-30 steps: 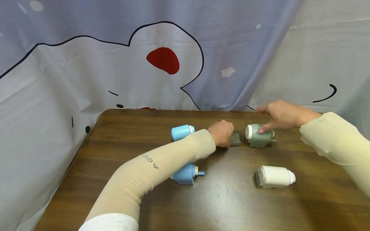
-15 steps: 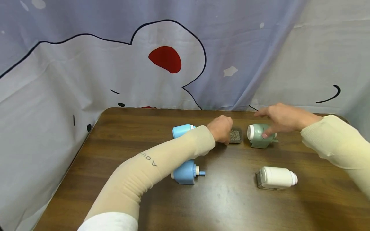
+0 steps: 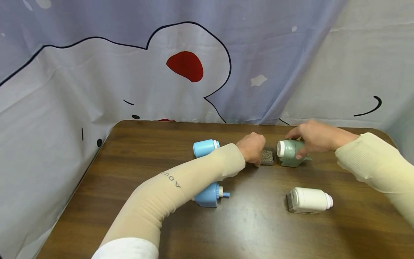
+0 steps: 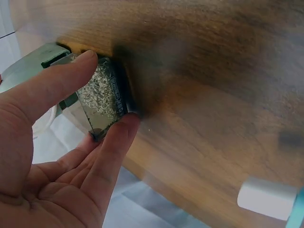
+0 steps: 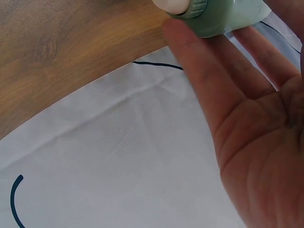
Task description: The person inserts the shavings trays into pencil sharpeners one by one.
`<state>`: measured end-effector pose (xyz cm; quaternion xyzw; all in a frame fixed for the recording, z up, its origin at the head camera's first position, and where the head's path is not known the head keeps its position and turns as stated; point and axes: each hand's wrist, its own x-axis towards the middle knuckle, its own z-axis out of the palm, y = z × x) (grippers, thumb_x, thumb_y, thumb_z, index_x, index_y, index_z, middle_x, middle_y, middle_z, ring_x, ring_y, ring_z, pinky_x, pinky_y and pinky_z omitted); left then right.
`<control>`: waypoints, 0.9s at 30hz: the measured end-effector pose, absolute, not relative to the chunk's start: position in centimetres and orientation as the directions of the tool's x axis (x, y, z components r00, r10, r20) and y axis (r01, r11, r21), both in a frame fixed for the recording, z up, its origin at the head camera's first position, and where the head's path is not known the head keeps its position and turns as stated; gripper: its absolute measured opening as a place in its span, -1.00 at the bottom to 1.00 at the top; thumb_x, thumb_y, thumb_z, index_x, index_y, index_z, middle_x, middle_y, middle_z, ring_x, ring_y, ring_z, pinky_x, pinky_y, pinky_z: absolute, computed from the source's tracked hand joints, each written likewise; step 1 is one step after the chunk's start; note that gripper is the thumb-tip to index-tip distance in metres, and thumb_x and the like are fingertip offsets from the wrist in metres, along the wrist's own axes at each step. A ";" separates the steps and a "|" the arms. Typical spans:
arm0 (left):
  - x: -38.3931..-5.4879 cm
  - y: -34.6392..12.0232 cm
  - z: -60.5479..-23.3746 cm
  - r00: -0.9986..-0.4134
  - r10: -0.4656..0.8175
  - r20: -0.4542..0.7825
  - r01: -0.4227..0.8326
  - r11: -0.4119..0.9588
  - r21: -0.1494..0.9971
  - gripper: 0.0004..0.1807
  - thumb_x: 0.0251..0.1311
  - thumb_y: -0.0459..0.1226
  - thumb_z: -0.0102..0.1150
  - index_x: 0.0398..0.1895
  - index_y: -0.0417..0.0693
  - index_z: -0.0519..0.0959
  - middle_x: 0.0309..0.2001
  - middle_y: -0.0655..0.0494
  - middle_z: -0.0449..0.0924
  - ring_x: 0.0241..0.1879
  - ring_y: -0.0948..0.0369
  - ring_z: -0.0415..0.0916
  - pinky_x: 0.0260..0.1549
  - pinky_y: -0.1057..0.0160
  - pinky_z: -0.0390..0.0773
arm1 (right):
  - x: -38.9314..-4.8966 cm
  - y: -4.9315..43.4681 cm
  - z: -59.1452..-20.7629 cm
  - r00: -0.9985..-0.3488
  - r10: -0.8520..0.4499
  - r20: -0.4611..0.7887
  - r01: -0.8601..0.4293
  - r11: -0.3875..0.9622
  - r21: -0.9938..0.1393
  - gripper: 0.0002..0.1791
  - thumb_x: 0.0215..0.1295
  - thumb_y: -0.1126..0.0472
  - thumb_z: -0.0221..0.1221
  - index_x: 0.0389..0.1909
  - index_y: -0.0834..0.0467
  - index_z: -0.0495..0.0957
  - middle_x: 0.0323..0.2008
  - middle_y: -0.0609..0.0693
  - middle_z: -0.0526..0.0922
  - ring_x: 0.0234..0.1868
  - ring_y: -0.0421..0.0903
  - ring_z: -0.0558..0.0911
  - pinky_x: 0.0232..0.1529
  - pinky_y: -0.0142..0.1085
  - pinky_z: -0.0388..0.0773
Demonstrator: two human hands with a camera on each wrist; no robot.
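A clear box [image 3: 267, 157] of pale shavings or flakes is pinched by my left hand [image 3: 252, 146]. In the left wrist view, my thumb lies over the top of the box [image 4: 99, 92] and a finger presses its edge. Its far end meets an open slot in a green device [image 4: 33, 66]. That green device [image 3: 288, 153] lies on its side, its white round end facing left. My right hand [image 3: 318, 136] holds it, thumb at the front and fingers behind. A ribbed collar shows on the green device [image 5: 223, 19] in the right wrist view.
A light-blue bottle-shaped item [image 3: 204, 148] and a second blue one [image 3: 207, 196] with a small stem lie left of centre, partly behind my left sleeve [image 3: 194, 176]. A cream one [image 3: 310, 199] lies front right. Curtain [image 3: 136, 82] hangs behind the wooden table [image 3: 245, 230].
My left hand has moved slightly right, bringing the clear box up close to the green device. My right hand has come down and its fingers have closed around the green device.
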<state>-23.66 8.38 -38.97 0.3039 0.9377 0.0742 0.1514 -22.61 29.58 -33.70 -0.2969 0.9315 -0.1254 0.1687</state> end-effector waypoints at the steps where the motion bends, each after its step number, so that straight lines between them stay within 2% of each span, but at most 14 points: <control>1: -23.6 8.4 -39.0 -0.768 0.594 -0.239 0.548 0.803 0.235 -0.67 -0.21 -0.29 0.66 -0.48 0.00 0.59 -0.44 0.21 0.59 -0.42 0.25 0.53 -0.41 0.34 0.57 | -22.6 29.6 -33.7 -0.768 -0.594 -0.239 -0.510 0.793 -0.333 -0.28 -0.21 0.16 0.61 0.05 0.32 0.63 -0.13 0.18 0.74 -0.15 0.08 0.71 -0.15 -0.02 0.65; 11: -23.6 8.9 -39.3 -0.757 0.618 -0.212 0.569 0.783 0.250 -0.64 -0.21 -0.23 0.68 -0.51 0.00 0.57 -0.50 0.23 0.57 -0.43 0.27 0.54 -0.39 0.34 0.58 | -22.6 29.3 -33.8 -0.776 -0.580 -0.249 -0.496 0.804 -0.328 -0.30 -0.20 0.14 0.61 0.04 0.31 0.64 -0.16 0.11 0.75 -0.20 -0.01 0.70 -0.19 -0.08 0.65; 19: -23.6 9.3 -39.4 -0.758 0.622 -0.197 0.575 0.779 0.249 -0.66 -0.21 -0.23 0.68 -0.53 0.01 0.58 -0.53 0.24 0.57 -0.45 0.27 0.54 -0.40 0.34 0.58 | -22.7 29.1 -33.9 -0.788 -0.560 -0.257 -0.481 0.820 -0.311 -0.35 -0.23 0.14 0.61 -0.01 0.25 0.68 -0.18 0.07 0.75 -0.20 -0.01 0.69 -0.17 -0.05 0.64; 27: -23.4 9.6 -39.4 -0.755 0.625 -0.198 0.579 0.778 0.245 -0.66 -0.18 -0.23 0.67 -0.53 0.00 0.57 -0.53 0.24 0.57 -0.45 0.28 0.54 -0.40 0.35 0.58 | -22.8 29.2 -33.7 -0.787 -0.560 -0.260 -0.481 0.820 -0.310 -0.33 -0.26 0.14 0.62 -0.02 0.27 0.67 -0.19 0.09 0.75 -0.20 0.03 0.70 -0.16 -0.02 0.64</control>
